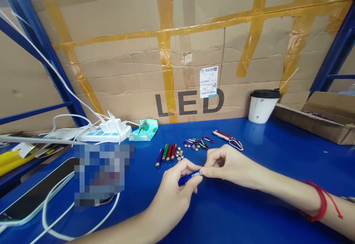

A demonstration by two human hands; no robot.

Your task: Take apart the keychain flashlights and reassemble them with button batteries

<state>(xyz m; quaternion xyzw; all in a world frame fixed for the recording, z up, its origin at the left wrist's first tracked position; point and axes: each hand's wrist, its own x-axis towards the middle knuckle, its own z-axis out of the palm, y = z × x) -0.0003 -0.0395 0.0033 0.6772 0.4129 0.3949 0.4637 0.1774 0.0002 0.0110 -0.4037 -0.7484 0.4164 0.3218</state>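
A short blue metal tube [190,177] with pale lettering, like a mini flashlight body, lies between the thumb and fingers of my left hand [177,186]. My right hand [222,164] is closed in a pinch at the tube's right end; whatever its fingertips hold there is hidden. Just beyond my hands, several similar tubes [168,152] in purple, green and red lie side by side. Small round silver pieces [179,153] are scattered beside them. Coloured carabiner clips [191,141] lie further right, near slim red and silver pens [222,135] with a clip at one end.
A white lidded cup [262,107] with a straw and an open cardboard box [318,125] stand at the back right. At left are a power strip [91,135], a green tissue pack [146,128], a phone [36,192] and white cables. Taped cardboard [124,74] walls the back.
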